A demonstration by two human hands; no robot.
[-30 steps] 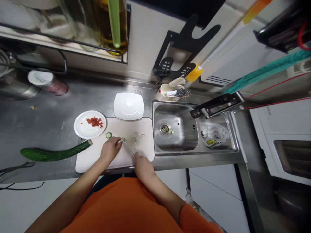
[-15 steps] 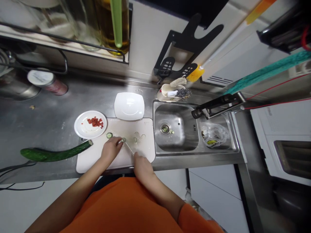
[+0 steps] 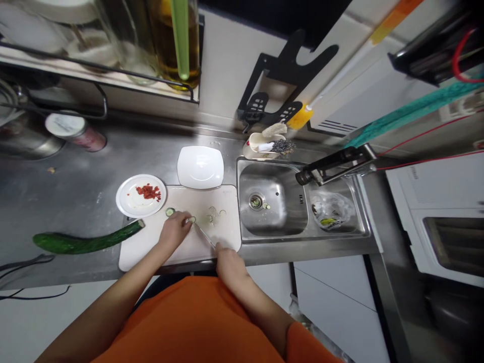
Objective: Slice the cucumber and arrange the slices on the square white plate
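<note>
My left hand [image 3: 176, 229] is closed on a small cucumber slice [image 3: 192, 220] over the white cutting board [image 3: 151, 249]. In my right hand [image 3: 230, 264] is a knife [image 3: 204, 235], its tip at the slice. Another cucumber slice [image 3: 170, 212] lies on the board just beyond my left hand, and several thin rings of peel [image 3: 223, 212] are scattered to the right. A long cucumber [image 3: 86, 242] with one cut end rests at the left, that end by the board's edge. Chopped red pieces [image 3: 148, 192] sit on a round white plate [image 3: 124, 204] behind the board's left side.
A square white plate [image 3: 200, 167] stands behind the board. To the right is a steel sink [image 3: 280, 212] with cucumber bits near its drain, under a dark faucet [image 3: 317, 169]. A plastic bag [image 3: 333, 209] lies in the side basin. A red can [image 3: 88, 138] stands back left.
My right hand has drawn back a little to the right and toward me with the knife. My left hand stays almost in place with the slice. The view has shifted slightly.
</note>
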